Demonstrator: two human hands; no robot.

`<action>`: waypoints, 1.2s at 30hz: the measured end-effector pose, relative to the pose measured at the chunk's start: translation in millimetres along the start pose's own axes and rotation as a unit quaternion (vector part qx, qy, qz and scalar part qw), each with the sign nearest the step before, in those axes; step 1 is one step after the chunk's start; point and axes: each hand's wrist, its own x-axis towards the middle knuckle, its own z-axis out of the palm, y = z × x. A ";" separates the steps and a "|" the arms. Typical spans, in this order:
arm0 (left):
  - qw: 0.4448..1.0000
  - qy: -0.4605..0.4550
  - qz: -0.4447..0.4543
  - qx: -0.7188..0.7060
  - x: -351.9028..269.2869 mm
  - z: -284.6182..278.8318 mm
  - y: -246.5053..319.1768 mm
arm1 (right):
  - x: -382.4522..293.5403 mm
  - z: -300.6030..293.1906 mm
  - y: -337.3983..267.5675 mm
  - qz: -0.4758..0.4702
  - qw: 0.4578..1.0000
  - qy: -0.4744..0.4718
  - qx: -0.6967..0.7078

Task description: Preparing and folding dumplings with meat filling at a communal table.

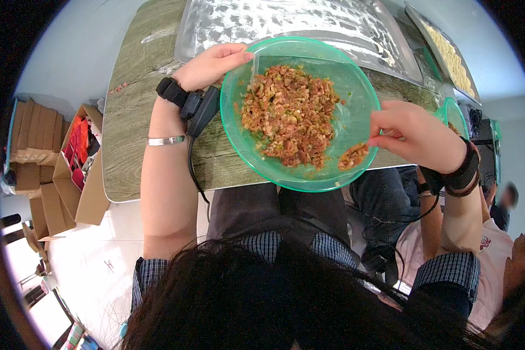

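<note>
A green translucent plastic bowl (pixel 358 87) stands at the table's near edge, partly over it. Chopped filling that looks like minced meat with green bits (pixel 293 113) lies in a heap inside. My left hand (pixel 216 63) grips the bowl's upper left rim, thumb on the inside. Over the bowl's right side, my right hand (pixel 407 133) pinches the handle of a utensil, seemingly a spoon, whose end is covered by a small lump of filling (pixel 353 156). That lump is low at the right, apart from the main heap. The utensil's bowl is hidden under the filling.
A floured metal tray (pixel 288 22) lies beyond the bowl on the wood-patterned table (pixel 131 113). At the far right are a tray of pale dough pieces (pixel 450 57) and another green bowl (pixel 453 109). A person in a pink shirt (pixel 492 262) sits close on the right. Cardboard boxes (pixel 87 192) stand left.
</note>
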 end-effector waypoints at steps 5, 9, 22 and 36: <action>0.999 0.005 -0.002 0.033 0.9 -4.0 -4.7 | 6.4 20.8 7.8 -0.003 0.998 0.015 -0.064; 0.999 0.018 -0.001 0.035 -2.7 1.1 1.8 | 15.7 36.2 9.7 0.007 0.989 0.049 -0.141; 0.999 0.010 -0.008 0.041 -4.3 0.2 4.4 | 25.9 48.4 -6.1 -0.044 0.993 0.045 -0.102; 0.999 0.019 0.046 0.010 -6.0 7.1 7.7 | 25.2 -0.8 -10.3 -0.024 1.000 0.008 0.013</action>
